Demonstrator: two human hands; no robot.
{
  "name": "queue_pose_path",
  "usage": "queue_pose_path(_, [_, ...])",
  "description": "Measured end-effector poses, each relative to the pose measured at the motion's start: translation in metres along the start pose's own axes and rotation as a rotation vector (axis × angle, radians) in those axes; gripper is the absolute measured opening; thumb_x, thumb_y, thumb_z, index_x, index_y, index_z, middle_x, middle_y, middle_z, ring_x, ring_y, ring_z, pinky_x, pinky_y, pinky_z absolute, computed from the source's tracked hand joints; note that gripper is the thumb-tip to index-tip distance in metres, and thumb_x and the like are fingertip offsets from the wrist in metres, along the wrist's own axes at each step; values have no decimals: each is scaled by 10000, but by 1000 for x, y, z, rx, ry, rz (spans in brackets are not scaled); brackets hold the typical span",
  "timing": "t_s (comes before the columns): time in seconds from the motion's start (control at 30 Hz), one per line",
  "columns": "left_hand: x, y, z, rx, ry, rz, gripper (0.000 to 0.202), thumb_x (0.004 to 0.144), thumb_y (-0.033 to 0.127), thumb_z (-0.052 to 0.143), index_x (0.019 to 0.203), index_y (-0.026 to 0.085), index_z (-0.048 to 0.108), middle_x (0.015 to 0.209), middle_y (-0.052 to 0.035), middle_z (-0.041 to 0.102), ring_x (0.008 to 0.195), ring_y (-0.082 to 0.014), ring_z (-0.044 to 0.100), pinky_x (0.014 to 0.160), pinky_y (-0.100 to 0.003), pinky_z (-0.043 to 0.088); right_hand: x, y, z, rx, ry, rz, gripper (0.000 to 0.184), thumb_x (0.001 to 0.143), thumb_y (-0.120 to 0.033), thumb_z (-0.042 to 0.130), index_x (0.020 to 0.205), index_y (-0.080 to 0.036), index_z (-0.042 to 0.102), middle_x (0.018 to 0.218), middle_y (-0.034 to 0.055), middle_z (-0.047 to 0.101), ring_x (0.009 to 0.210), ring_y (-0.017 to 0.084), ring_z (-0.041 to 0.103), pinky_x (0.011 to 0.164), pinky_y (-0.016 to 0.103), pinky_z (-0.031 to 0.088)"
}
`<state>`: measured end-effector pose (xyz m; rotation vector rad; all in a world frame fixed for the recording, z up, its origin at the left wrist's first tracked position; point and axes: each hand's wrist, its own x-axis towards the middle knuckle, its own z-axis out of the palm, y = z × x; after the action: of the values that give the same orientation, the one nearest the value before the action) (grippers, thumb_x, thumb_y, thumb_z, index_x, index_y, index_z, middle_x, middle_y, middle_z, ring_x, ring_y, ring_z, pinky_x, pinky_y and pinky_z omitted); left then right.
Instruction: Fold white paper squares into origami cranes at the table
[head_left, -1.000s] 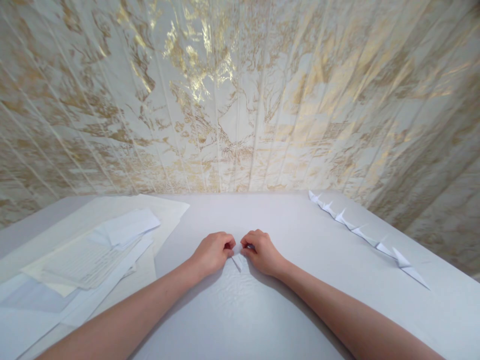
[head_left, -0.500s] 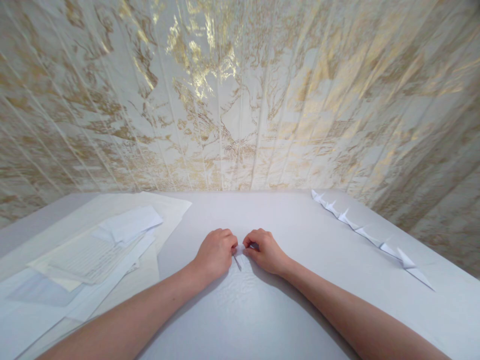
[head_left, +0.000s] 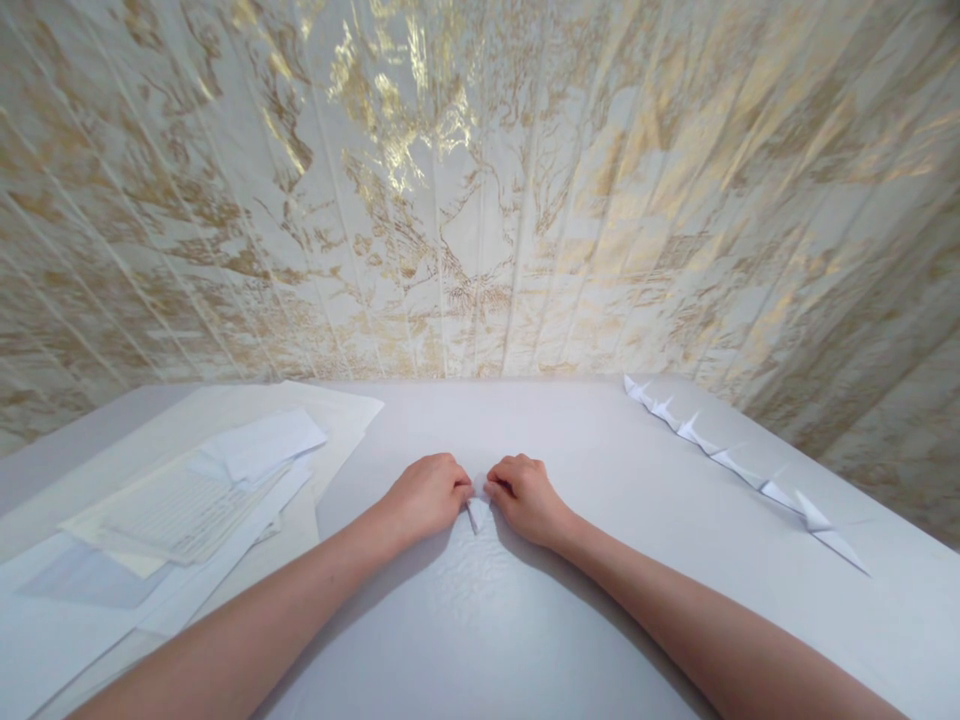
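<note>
Between my two hands, low over the middle of the table, is a small folded piece of white paper [head_left: 476, 515] with a narrow point toward me. My left hand [head_left: 435, 490] is closed, its thumb and fingertips pinching the paper's left side. On the right side my right hand [head_left: 523, 495] pinches the paper with thumb and bent fingers. Much of the paper is hidden behind the fingertips. Both forearms reach in from the near edge.
Loose white sheets [head_left: 82, 575], some with writing [head_left: 187, 515], lie stacked at the left. Along the right edge of the white table [head_left: 495, 640] runs a row of several folded paper cranes [head_left: 814, 515]. Behind stands a gold-patterned wall [head_left: 480, 250].
My hands have shifted very slightly, and more of the folded paper's near point shows between them. Sheets and cranes stay where they were.
</note>
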<state>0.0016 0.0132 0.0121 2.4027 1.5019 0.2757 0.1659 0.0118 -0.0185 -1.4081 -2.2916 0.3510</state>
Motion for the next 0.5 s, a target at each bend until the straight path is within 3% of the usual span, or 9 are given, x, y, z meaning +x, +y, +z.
queue_pose_path(0.17, [7, -4, 5, -77, 11, -118, 229, 738, 244, 491, 723, 171, 707, 759, -59, 683, 700, -170, 589, 624, -241, 379, -2, -6, -1, -95, 5, 34, 138, 827, -210, 514, 749, -161, 617, 773, 45, 622, 788, 171, 516, 691, 282, 279])
queue_pose_path(0.5, [4, -5, 9, -110, 26, -64, 205, 723, 224, 520, 603, 157, 672, 657, -34, 628, 659, -149, 550, 607, -227, 359, -3, -10, 0, -178, 10, 34, 113, 833, -250, 523, 795, -167, 590, 820, 41, 622, 813, 177, 507, 694, 280, 262])
